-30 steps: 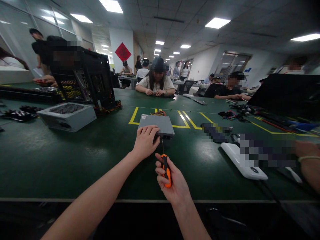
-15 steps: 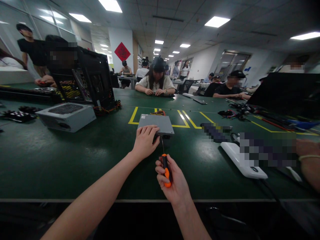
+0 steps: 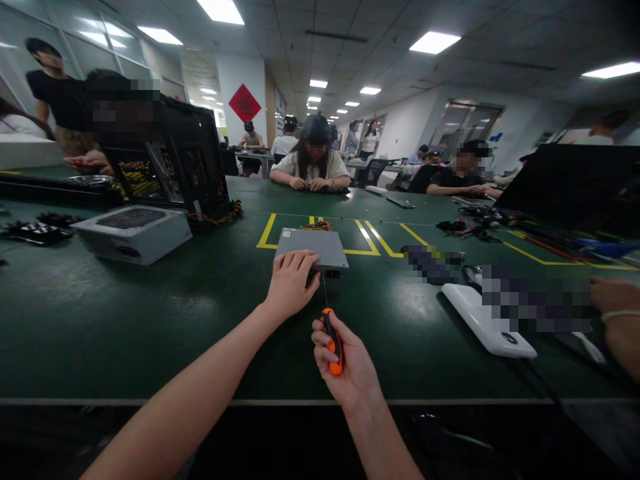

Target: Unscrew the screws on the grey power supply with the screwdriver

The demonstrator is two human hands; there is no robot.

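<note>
Wide office [image 3: 425, 113] lit by ceiling panels [image 3: 435, 43]; one co-worker [image 3: 313, 167] seated opposite, others farther back, exact count not attempted owing to partial concealment. Across the foreground, one green table [image 3: 150, 347], marked with yellow tape [image 3: 267, 230]. At left, one black computer case [image 3: 195, 167], standing upright with interior partly exposed. Just in front, one large grey unit [image 3: 133, 235], set grille upward, well apart from both hands. At right, one white device [image 3: 487, 323], likewise apart. At centre, on the table beside the tape, one small grey unit [image 3: 325, 245], near face toward the wearer, presumably for easy access; grey units in all, two. Hands at work, two. Left hand [image 3: 293, 280]: fingers partly bent over the top near edge, thumb down by the near face, hold taken on the small grey unit, likely to steady it against sliding. Right hand [image 3: 353, 353]: fingers curled closed round one orange-and-black screwdriver [image 3: 335, 337], shaft directed at the near face, apparently for a straight approach; tip contact too small to confirm. Behind the small grey unit, one wire bundle [image 3: 320, 225], lying clear of the tool.
</note>
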